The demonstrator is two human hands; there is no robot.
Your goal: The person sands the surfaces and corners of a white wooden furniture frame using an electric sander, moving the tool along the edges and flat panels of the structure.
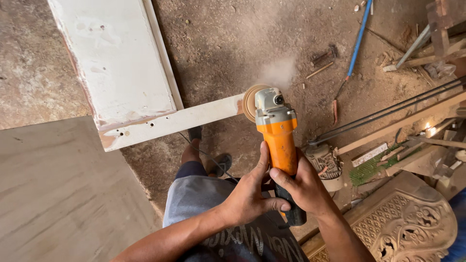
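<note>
Sanding is the step I judge in hand: my left hand [248, 196] and right hand [302, 187] both grip the orange angle grinder [277, 131], its disc [249, 102] against the white painted board's [170, 121] end, dust rising. Next I'd need steady, even pressure along that edge.

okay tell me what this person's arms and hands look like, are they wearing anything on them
Both forearms are bare, with no sleeves in view. The left hand and right hand wear no gloves, and no rings, watch or wristband can be seen. No protective gear covers the wrists. Nearer the body there are grey shorts and a dark shirt with pale printing.
</note>
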